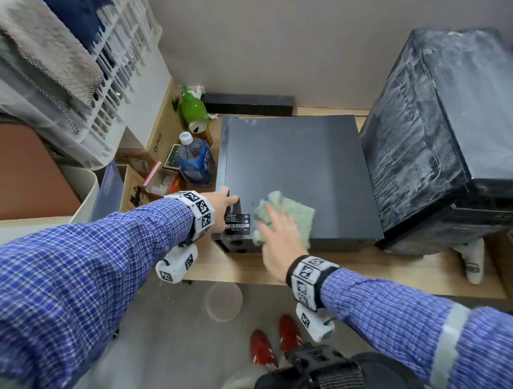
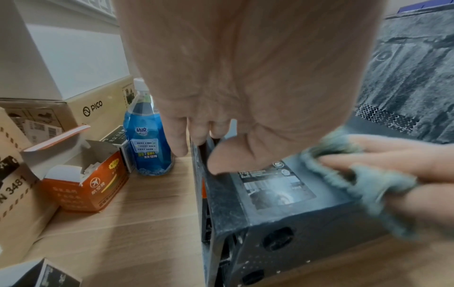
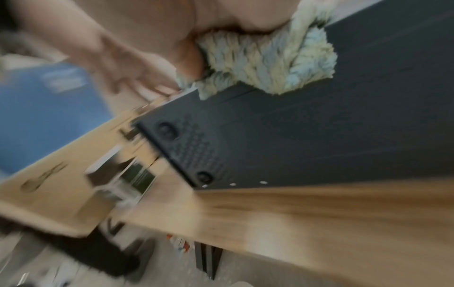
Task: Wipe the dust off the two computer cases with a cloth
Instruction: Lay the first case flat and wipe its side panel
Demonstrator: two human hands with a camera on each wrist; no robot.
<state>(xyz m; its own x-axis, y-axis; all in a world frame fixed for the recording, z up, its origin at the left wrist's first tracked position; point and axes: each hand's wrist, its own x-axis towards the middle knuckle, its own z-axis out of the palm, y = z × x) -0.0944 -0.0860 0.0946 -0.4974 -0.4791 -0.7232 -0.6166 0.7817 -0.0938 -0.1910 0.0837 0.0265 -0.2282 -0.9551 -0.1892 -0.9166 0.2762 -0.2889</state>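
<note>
A flat black computer case (image 1: 294, 172) lies on the wooden desk (image 1: 363, 270). My left hand (image 1: 223, 204) grips its near left corner, thumb on top and fingers down the left side (image 2: 179, 147). My right hand (image 1: 277, 241) presses a fluffy green cloth (image 1: 289, 216) flat onto the case's near left top, beside the label sticker (image 2: 277, 186). In the right wrist view the cloth (image 3: 270, 64) bunches under the palm at the case edge (image 3: 319, 136). A taller black tower case (image 1: 443, 137), streaked with white dust, stands to the right, touching the flat one.
Left of the flat case stand a blue bottle (image 1: 195, 160), a green bottle (image 1: 193, 107), a can (image 1: 199, 127), an open orange box (image 2: 88, 184) and cardboard boxes. A black bar (image 1: 246, 104) lies by the wall. Below the desk edge are the floor and red shoes (image 1: 273, 340).
</note>
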